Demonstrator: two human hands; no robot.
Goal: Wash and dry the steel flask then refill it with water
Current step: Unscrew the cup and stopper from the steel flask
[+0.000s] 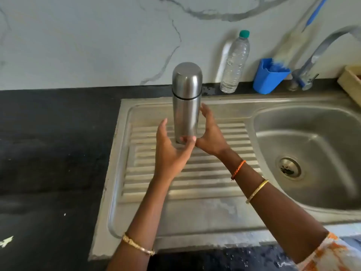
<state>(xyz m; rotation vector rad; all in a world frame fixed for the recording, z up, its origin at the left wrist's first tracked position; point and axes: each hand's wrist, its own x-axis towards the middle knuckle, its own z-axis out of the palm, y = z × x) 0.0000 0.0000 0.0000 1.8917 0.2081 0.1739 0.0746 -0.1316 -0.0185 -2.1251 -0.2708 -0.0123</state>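
Observation:
The steel flask [186, 106] stands upright with its cap on, on the ribbed drainboard [195, 208] of the steel sink. My left hand [172, 151] is cupped at its lower left with the fingers spread; the thumb lies in front of the flask's base and the fingers stay clear of its side. My right hand [212, 137] is at its lower right, with the fingertips against the flask's right side and the thumb by the base. Neither hand is closed around it.
The sink basin [312, 153] with its drain is to the right, under a curved tap [320, 49]. A clear plastic water bottle [234, 63] and a blue holder [269, 79] stand along the marble wall. Black counter [48, 153] lies left. A wooden box edge [351, 83] is far right.

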